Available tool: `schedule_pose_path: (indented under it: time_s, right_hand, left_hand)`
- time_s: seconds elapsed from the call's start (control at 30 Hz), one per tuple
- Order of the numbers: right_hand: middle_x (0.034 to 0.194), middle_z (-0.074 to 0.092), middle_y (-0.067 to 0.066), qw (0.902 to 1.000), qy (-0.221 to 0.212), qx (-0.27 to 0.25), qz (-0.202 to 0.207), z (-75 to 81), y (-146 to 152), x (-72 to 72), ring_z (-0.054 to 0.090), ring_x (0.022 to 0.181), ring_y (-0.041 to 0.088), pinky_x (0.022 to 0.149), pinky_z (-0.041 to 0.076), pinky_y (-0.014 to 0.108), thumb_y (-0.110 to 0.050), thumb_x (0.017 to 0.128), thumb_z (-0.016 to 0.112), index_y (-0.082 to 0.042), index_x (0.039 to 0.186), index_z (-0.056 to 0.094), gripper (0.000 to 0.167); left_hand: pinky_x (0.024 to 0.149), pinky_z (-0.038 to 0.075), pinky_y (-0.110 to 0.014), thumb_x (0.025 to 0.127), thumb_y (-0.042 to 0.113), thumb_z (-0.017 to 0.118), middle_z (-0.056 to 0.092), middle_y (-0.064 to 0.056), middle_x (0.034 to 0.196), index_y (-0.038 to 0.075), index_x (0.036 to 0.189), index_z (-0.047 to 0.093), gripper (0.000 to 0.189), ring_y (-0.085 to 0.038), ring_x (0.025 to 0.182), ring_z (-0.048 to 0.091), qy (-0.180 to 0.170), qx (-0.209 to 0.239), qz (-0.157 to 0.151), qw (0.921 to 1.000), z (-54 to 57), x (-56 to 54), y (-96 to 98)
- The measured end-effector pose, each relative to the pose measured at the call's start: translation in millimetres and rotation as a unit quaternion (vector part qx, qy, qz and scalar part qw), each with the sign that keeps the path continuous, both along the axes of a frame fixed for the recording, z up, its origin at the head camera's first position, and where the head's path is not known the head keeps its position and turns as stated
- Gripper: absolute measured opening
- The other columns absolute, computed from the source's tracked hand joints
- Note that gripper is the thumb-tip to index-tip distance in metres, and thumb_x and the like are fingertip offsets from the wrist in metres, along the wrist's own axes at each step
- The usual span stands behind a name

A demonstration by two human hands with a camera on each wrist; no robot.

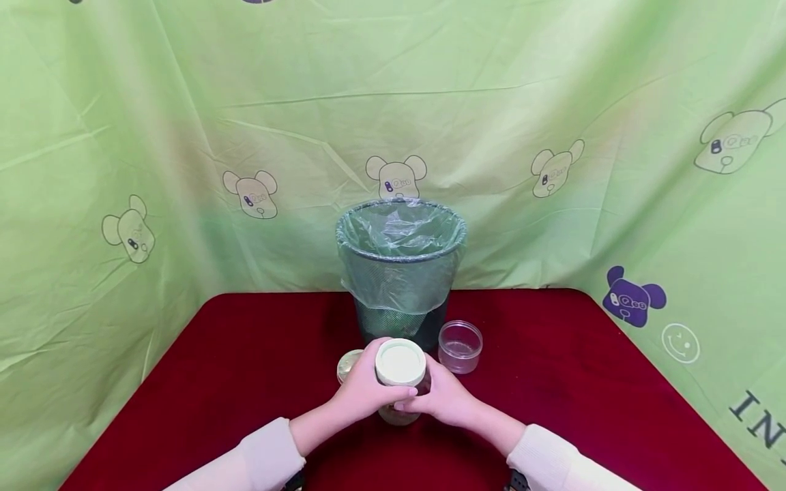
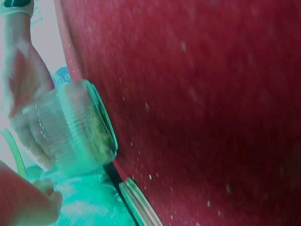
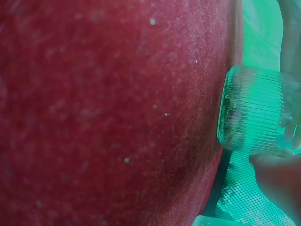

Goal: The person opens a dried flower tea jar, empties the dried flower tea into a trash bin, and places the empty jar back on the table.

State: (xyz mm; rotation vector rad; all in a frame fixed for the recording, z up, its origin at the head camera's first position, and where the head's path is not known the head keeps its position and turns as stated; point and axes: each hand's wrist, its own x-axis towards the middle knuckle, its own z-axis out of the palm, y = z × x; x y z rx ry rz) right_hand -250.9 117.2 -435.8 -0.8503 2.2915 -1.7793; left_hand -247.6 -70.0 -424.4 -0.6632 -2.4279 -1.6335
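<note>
A clear ribbed jar (image 2: 80,127) with a white lid (image 1: 400,361) stands upright near the middle of the table. My left hand (image 1: 366,385) grips it from the left, its thumb lying across the front just below the lid. From the other side my right hand (image 1: 453,399) also grips the jar, and the two thumbs come close together at the front. In both wrist views the jar's base is right at the red cloth. Some greenish-brown stuff (image 2: 101,136) shows low inside it. The far fingers are mostly hidden behind the jar in the head view.
A mesh waste bin (image 1: 393,286) lined with a clear plastic bag stands just behind the hands. To its front right is a clear round tub (image 1: 460,351). A round pale lid-like piece (image 1: 348,364) lies left of the jar, partly covered by my left hand. Red cloth (image 1: 258,382) covers the table.
</note>
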Motion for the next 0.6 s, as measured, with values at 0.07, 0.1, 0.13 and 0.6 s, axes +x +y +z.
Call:
schedule_pose_path:
  time_s: [0.07, 0.1, 0.13, 0.6]
  right_hand:
    - [0.127, 0.056, 0.01, 1.0, -0.001, -0.004, 0.001, -0.2, 0.1, -0.2, 0.057, 0.115, 0.019, 0.097, 0.044, 0.027, -0.011, 0.074, 0.084, -0.003, 0.138, 0.041, 0.078]
    - [0.128, 0.056, 0.01, 1.0, -0.001, -0.005, 0.001, -0.4, 0.2, -0.4, 0.056, 0.115, 0.019, 0.097, 0.043, 0.026, -0.011, 0.074, 0.084, -0.003, 0.138, 0.041, 0.078]
    - [0.128, 0.056, 0.011, 1.0, -0.001, -0.008, 0.003, -0.5, 0.2, -0.3, 0.056, 0.116, 0.02, 0.098, 0.043, 0.026, -0.01, 0.074, 0.084, -0.002, 0.138, 0.04, 0.078]
    - [0.129, 0.055, 0.014, 0.9998, -0.003, -0.016, 0.008, -0.9, 1.1, -0.2, 0.055, 0.116, 0.021, 0.096, 0.044, 0.025, -0.008, 0.075, 0.083, 0.001, 0.138, 0.04, 0.077]
  left_hand:
    - [0.093, 0.045, -0.039, 0.066, 0.032, 0.088, 0.059, 0.003, 0.118, 0.011, 0.131, 0.049, 0.079, -0.015, 0.107, 0.056, -0.001, 0.001, 0.021, 0.9998, -0.4, 3.0, 2.9]
    - [0.093, 0.045, -0.039, 0.066, 0.033, 0.088, 0.058, 0.003, 0.118, 0.011, 0.131, 0.049, 0.079, -0.015, 0.107, 0.055, -0.002, 0.003, 0.03, 0.9995, -0.6, 4.4, 4.3]
    - [0.093, 0.045, -0.04, 0.066, 0.033, 0.088, 0.058, 0.003, 0.118, 0.012, 0.131, 0.049, 0.079, -0.015, 0.107, 0.055, -0.002, 0.003, 0.04, 0.9992, -1.0, 5.9, 5.7]
    - [0.094, 0.043, -0.041, 0.066, 0.038, 0.088, 0.053, 0.003, 0.121, 0.014, 0.132, 0.047, 0.081, -0.015, 0.11, 0.052, 0.006, 0.008, 0.071, 0.9974, -2.0, 13.7, 11.9]
